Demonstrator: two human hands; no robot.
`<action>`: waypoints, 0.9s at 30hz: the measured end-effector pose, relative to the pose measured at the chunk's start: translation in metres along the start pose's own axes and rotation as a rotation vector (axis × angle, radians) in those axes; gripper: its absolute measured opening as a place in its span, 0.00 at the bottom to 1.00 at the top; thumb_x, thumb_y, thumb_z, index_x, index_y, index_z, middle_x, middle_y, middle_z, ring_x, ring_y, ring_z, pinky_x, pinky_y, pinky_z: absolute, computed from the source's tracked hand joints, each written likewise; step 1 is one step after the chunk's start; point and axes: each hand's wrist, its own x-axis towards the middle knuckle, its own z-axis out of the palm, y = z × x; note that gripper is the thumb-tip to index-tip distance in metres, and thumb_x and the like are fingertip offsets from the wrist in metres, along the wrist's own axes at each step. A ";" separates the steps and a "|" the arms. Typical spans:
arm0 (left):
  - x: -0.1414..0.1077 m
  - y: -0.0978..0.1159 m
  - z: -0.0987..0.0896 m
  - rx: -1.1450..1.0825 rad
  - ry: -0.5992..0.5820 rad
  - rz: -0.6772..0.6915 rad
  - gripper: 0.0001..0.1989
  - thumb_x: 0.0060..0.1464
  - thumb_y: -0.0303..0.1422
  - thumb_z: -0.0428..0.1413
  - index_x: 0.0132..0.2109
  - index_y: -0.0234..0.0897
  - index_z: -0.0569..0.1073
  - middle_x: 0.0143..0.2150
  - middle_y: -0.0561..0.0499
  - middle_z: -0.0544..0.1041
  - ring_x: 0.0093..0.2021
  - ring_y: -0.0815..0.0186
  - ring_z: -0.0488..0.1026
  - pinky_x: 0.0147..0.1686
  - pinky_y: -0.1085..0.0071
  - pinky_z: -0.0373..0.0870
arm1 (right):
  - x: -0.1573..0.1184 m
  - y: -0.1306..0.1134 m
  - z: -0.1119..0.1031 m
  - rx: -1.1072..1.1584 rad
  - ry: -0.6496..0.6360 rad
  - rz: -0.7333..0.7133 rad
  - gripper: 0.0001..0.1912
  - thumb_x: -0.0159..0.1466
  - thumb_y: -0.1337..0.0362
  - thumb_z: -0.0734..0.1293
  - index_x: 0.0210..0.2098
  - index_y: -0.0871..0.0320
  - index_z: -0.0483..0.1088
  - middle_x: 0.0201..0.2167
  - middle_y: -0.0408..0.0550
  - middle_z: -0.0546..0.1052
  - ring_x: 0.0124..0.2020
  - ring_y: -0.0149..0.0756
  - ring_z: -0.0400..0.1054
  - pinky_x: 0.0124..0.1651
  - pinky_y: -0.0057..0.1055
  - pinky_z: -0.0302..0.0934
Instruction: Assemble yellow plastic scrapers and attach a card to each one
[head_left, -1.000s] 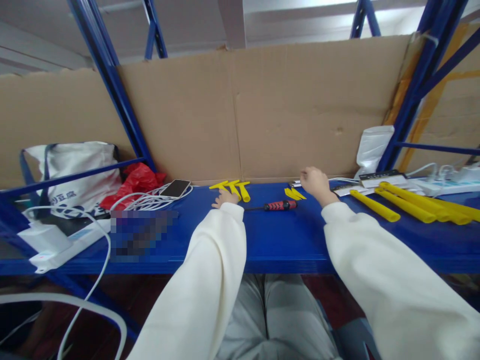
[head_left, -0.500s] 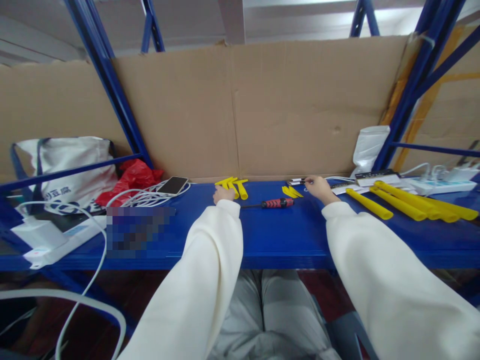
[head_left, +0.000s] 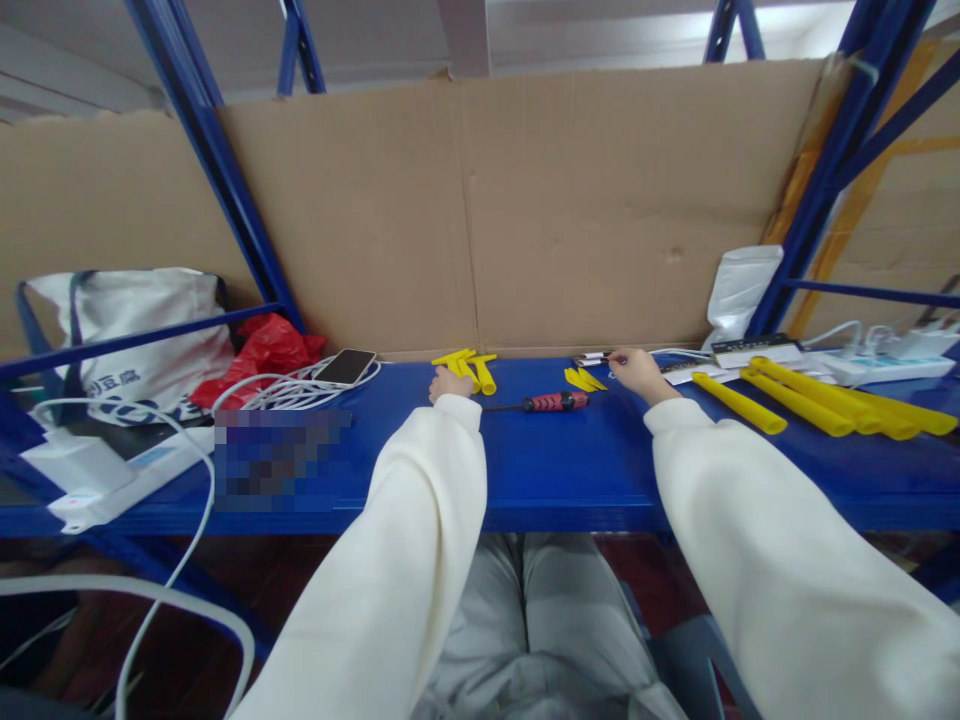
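My left hand (head_left: 452, 384) rests at the near left side of several yellow T-shaped pieces (head_left: 486, 376) by the cardboard wall. Its fingers are curled and closed, and what they hold, if anything, is hidden. Farther right, the fingertips of my right hand (head_left: 637, 372) are pinched together at the end of a small black-and-white item (head_left: 591, 360), too small to make out. Between the hands, a screwdriver (head_left: 556, 402) with a red and black handle lies with its shaft pointing left. Several small flat yellow pieces (head_left: 583, 379) lie just behind it.
Long yellow tapered tubes (head_left: 739, 403) lie at the right, before a power strip (head_left: 885, 368). On the left are a phone (head_left: 347, 367), coiled white cable, a red plastic bag (head_left: 262, 355), a cloth bag (head_left: 150, 330) and another power strip. A cardboard wall (head_left: 360, 230) backs the blue table (head_left: 570, 475).
The camera view has tipped down very slightly. Both hands stay at the same spots, and the things on the table have not moved.
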 end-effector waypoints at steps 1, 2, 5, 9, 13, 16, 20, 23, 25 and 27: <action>0.002 -0.001 0.001 -0.026 0.002 0.005 0.25 0.53 0.29 0.59 0.58 0.34 0.65 0.59 0.30 0.74 0.62 0.47 0.70 0.57 0.56 0.69 | 0.000 0.000 0.000 -0.004 -0.006 0.000 0.17 0.63 0.70 0.62 0.45 0.60 0.80 0.47 0.55 0.81 0.51 0.43 0.75 0.54 0.32 0.66; 0.005 -0.002 0.002 -0.057 0.006 0.004 0.25 0.53 0.29 0.58 0.58 0.34 0.65 0.58 0.30 0.74 0.61 0.47 0.71 0.56 0.55 0.69 | 0.000 0.000 -0.001 -0.007 -0.012 -0.002 0.16 0.63 0.70 0.62 0.45 0.60 0.80 0.47 0.55 0.81 0.50 0.43 0.75 0.54 0.31 0.65; 0.012 -0.005 0.006 -0.161 0.031 -0.012 0.25 0.54 0.30 0.57 0.58 0.34 0.64 0.58 0.30 0.75 0.61 0.47 0.72 0.56 0.55 0.70 | 0.000 0.000 -0.001 -0.015 -0.020 -0.005 0.17 0.64 0.70 0.62 0.46 0.60 0.80 0.48 0.55 0.81 0.50 0.42 0.75 0.53 0.31 0.65; 0.020 -0.005 0.010 -0.262 0.022 -0.041 0.26 0.56 0.32 0.56 0.60 0.30 0.63 0.55 0.29 0.77 0.55 0.46 0.76 0.51 0.54 0.74 | -0.001 -0.001 -0.003 -0.013 -0.015 -0.011 0.17 0.64 0.70 0.62 0.46 0.61 0.80 0.47 0.55 0.81 0.50 0.43 0.76 0.54 0.31 0.65; 0.023 -0.004 0.011 -0.306 0.002 -0.068 0.26 0.55 0.31 0.56 0.60 0.31 0.67 0.52 0.32 0.79 0.53 0.48 0.78 0.50 0.56 0.75 | -0.001 -0.002 -0.007 -0.015 -0.014 0.015 0.18 0.64 0.71 0.61 0.48 0.62 0.79 0.48 0.57 0.81 0.52 0.44 0.74 0.55 0.32 0.64; 0.019 -0.002 0.008 -0.328 -0.011 -0.026 0.20 0.56 0.31 0.55 0.56 0.35 0.72 0.51 0.35 0.80 0.53 0.50 0.78 0.49 0.58 0.76 | 0.000 0.002 -0.010 -0.013 0.005 0.066 0.19 0.64 0.71 0.61 0.49 0.62 0.79 0.48 0.58 0.81 0.52 0.44 0.74 0.53 0.32 0.65; 0.009 0.007 0.000 -0.379 0.071 0.054 0.14 0.61 0.30 0.51 0.52 0.37 0.73 0.50 0.39 0.80 0.53 0.56 0.78 0.50 0.64 0.74 | 0.002 0.011 -0.013 -0.042 0.023 0.150 0.20 0.62 0.73 0.62 0.50 0.62 0.78 0.48 0.60 0.80 0.52 0.46 0.74 0.52 0.33 0.66; 0.001 0.016 -0.003 -0.443 0.202 0.161 0.15 0.63 0.33 0.49 0.55 0.35 0.69 0.53 0.41 0.77 0.55 0.60 0.75 0.54 0.67 0.71 | 0.002 0.019 -0.016 -0.089 -0.041 0.197 0.19 0.63 0.69 0.64 0.51 0.62 0.77 0.50 0.62 0.79 0.54 0.50 0.73 0.54 0.38 0.65; -0.004 0.021 -0.003 -0.502 0.225 0.238 0.17 0.62 0.31 0.50 0.57 0.36 0.66 0.53 0.43 0.77 0.53 0.63 0.76 0.53 0.70 0.72 | 0.001 0.023 -0.017 -0.124 -0.098 0.232 0.18 0.63 0.63 0.66 0.50 0.61 0.78 0.49 0.62 0.79 0.55 0.54 0.72 0.54 0.43 0.65; -0.010 0.024 -0.003 -0.521 0.214 0.310 0.18 0.60 0.29 0.52 0.57 0.36 0.65 0.52 0.45 0.77 0.51 0.65 0.76 0.52 0.71 0.72 | 0.001 0.029 -0.018 -0.155 -0.139 0.273 0.17 0.63 0.57 0.67 0.46 0.59 0.79 0.47 0.63 0.80 0.54 0.57 0.72 0.54 0.48 0.65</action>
